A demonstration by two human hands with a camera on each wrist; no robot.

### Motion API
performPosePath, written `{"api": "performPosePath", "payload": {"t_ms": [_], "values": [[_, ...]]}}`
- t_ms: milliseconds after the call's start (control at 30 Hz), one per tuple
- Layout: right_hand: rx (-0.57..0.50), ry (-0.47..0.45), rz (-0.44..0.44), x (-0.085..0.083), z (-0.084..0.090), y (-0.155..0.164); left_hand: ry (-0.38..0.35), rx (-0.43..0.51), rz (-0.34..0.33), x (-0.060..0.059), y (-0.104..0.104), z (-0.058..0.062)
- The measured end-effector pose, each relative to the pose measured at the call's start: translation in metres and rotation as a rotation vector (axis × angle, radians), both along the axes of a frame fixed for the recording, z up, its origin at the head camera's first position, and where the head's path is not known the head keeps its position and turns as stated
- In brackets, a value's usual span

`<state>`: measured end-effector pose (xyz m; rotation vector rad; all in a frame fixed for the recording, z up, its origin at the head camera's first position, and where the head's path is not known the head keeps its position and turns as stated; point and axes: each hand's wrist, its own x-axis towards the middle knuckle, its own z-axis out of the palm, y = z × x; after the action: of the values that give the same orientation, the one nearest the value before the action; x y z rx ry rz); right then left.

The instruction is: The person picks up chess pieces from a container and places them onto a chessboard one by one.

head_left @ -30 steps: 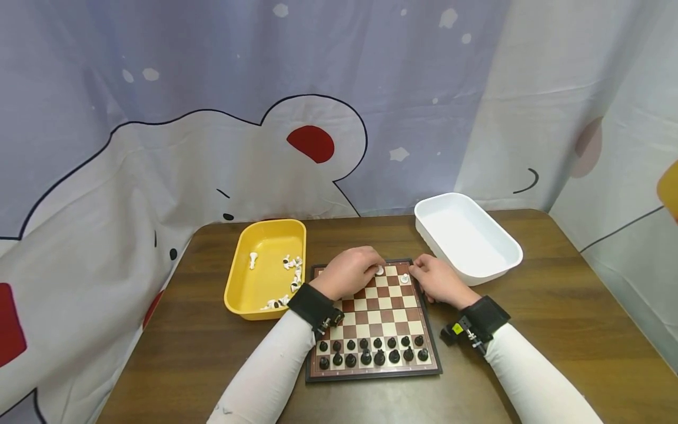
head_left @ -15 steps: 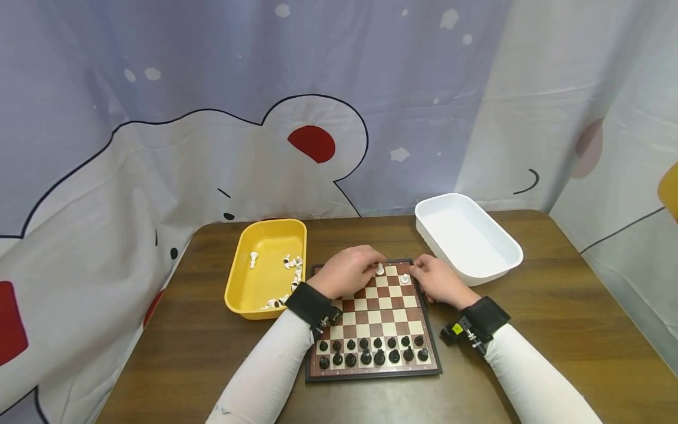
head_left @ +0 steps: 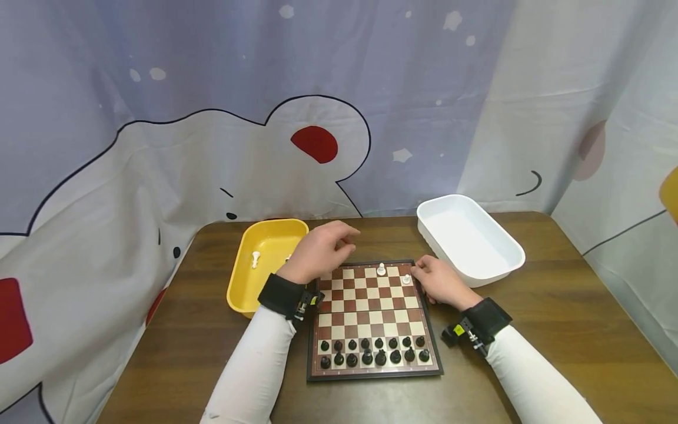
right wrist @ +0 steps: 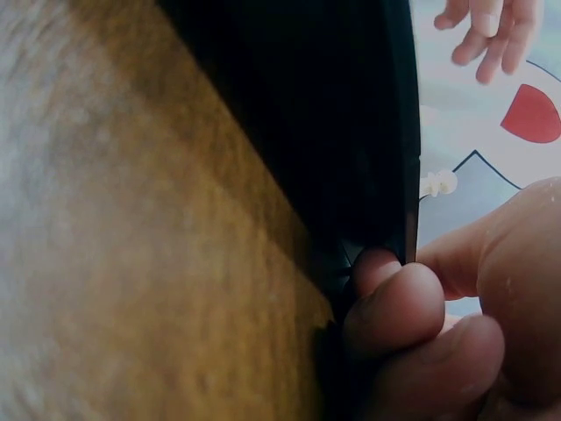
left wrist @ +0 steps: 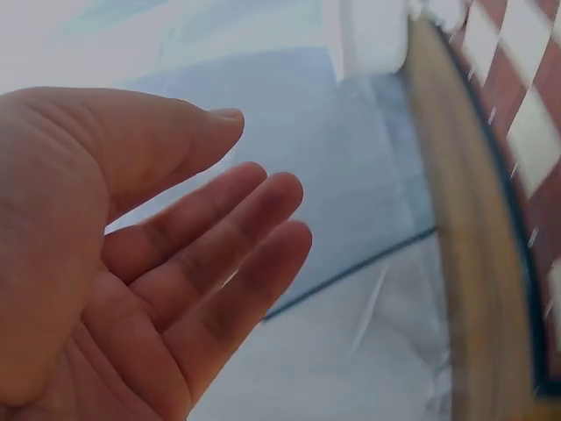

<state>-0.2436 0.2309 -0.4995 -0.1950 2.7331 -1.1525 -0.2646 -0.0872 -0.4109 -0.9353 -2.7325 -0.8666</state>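
Observation:
A folding chessboard (head_left: 360, 303) lies on the table, with black chess pieces (head_left: 367, 356) standing in two rows along its near side. At the far edge stands a white chess piece (head_left: 381, 270), and a white pawn (head_left: 406, 280) is nearby to its right. My left hand (head_left: 320, 250) hovers over the board's far left corner, fingers loosely bent and apart, holding nothing; the left wrist view shows the bare palm (left wrist: 131, 289). My right hand (head_left: 439, 280) grips the board's right edge between thumb and fingers (right wrist: 399, 307).
Left of the board is a yellow tray (head_left: 267, 241) holding a white chess piece (head_left: 256, 259); my left arm hides part of it. A white tray (head_left: 471, 235) stands at the back right. Patterned cloth (head_left: 413, 106) hangs behind the table (head_left: 185, 330).
My left hand has let go of the white chess piece at the far edge and moved up and left. The piece stays on the board. My right hand remains at the edge.

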Motion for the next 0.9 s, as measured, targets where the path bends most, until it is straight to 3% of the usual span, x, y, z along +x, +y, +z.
{"api": "performPosePath", "payload": {"t_ms": [300, 600, 900], "values": [[-0.002, -0.005, 0.004, 0.000, -0.001, 0.002, 0.018, 0.082, 0.164, -0.008, -0.048, 0.011], [-0.003, -0.003, 0.001, -0.001, -0.003, 0.005, 0.043, -0.056, 0.374, -0.014, -0.083, 0.009], [-0.011, 0.004, 0.010, 0.000, -0.002, 0.007, -0.054, -0.119, 0.509, -0.024, -0.109, -0.006]]}}
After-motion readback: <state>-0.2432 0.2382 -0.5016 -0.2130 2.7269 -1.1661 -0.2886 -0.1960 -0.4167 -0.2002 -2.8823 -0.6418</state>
